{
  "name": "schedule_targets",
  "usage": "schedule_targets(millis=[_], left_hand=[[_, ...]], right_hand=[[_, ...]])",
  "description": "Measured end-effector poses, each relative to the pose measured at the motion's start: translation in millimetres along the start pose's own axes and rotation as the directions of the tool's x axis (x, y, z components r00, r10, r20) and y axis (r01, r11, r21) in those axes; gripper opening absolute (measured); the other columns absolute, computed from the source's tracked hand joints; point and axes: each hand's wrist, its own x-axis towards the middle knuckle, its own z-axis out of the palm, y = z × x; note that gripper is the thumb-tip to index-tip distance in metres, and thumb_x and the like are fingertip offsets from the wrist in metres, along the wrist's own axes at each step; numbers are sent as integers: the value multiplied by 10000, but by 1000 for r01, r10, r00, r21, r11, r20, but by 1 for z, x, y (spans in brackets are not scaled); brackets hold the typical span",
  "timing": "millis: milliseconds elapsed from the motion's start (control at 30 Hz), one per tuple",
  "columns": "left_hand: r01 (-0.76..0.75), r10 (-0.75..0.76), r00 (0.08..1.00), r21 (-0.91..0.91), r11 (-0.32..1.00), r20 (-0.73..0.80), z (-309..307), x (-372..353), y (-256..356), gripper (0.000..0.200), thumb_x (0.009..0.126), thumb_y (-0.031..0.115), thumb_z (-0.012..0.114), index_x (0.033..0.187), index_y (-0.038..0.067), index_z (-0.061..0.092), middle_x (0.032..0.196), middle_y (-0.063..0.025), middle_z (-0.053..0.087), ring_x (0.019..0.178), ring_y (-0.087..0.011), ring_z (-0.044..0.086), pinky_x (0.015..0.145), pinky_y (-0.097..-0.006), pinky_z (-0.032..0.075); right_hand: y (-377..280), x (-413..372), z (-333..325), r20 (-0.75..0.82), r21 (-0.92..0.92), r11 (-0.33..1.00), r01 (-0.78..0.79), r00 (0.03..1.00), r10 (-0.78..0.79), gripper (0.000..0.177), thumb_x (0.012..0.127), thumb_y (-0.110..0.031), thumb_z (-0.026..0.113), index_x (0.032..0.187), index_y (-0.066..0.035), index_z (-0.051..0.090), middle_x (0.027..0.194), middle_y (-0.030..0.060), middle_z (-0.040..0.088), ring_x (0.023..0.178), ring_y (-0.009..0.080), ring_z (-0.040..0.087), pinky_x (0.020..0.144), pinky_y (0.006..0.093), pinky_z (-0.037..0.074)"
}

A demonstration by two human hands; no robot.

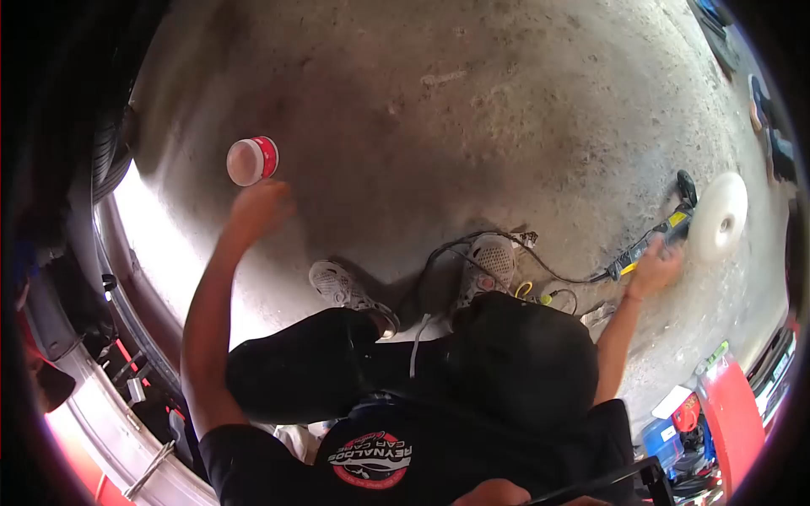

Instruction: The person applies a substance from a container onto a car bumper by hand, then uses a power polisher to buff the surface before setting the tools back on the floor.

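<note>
My left hand reaches out at the left, its fingers curled at the near side of a small red and white tub. The tub tilts, with its pale round end facing me; the exact grip is partly hidden. On the right my right hand is at the body of a black and yellow polisher, its thumb and fingers around the near side. A big white round pad is on the polisher, its face with the centre hole turned towards me. A dark cord runs from the polisher's rear end towards my feet.
My shoes stand on rough concrete floor, the cord looping over one. A tyre and car parts line the left. At lower right are a red panel and blue items. Another person's feet show far right.
</note>
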Motion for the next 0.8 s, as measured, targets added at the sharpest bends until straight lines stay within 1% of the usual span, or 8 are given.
schedule_targets(millis=[33,133,267,400,500,600,733,800], left_hand=[[-82,80,995,38,996,66,12,11,13,263,827,264,670,969,42,675,957,-147,677,962,-370,641,842,-462,509],[-225,217,953,17,974,209,35,28,45,292,833,277,673,1041,72,672,1030,-146,659,1005,-363,625,888,-465,491],[-362,347,922,66,930,170,6,44,62,303,841,284,662,1052,67,677,1037,-146,664,1002,-362,628,883,-455,495],[-140,101,971,-172,975,-216,-20,43,14,272,873,265,649,1057,68,688,1055,-140,678,1003,-336,642,884,-452,496],[17,-86,905,-166,986,-416,-24,29,-60,271,879,257,652,1055,53,689,1070,-143,681,1042,-342,639,901,-446,494],[188,-335,615,-280,942,-714,0,15,-157,339,886,328,651,1065,42,685,1091,-157,682,1084,-364,625,951,-458,472],[511,-768,484,-577,638,-420,8,-19,-189,801,808,619,669,1310,2,577,1325,-272,564,1277,-395,510,1086,-455,382],[385,-694,646,-649,656,-318,40,-14,-204,983,766,675,684,1410,-32,459,1405,-299,483,1343,-389,447,1115,-449,357]], right_hand=[[-37,-36,-6,93,29,937,347,933,-349,353,856,-232,711,1091,21,639,998,147,674,970,298,635,869,398,497],[-133,-163,-17,655,410,829,380,510,-558,368,786,-56,700,1152,-48,666,1083,139,683,1008,271,646,879,373,500],[-158,-240,28,518,749,330,574,-197,-833,386,776,-252,744,1129,-119,665,1057,95,634,1082,314,563,919,393,465],[-139,-239,40,603,637,276,720,-242,-760,368,748,-162,685,1112,-129,645,1031,82,624,1015,303,570,896,412,465],[-112,-220,18,447,474,515,714,309,-839,351,741,-67,595,1089,-98,634,992,112,633,964,335,577,869,449,463],[-37,-158,-16,679,157,775,612,503,-535,266,889,-100,492,1126,-69,607,1000,174,653,950,384,634,745,477,499],[60,-103,-109,898,-344,655,673,440,20,241,909,-115,492,1140,-149,552,940,179,688,895,414,664,708,531,515],[97,-91,-158,894,-409,568,714,440,91,205,895,-146,520,1089,-130,586,916,204,694,883,401,680,710,529,526]])
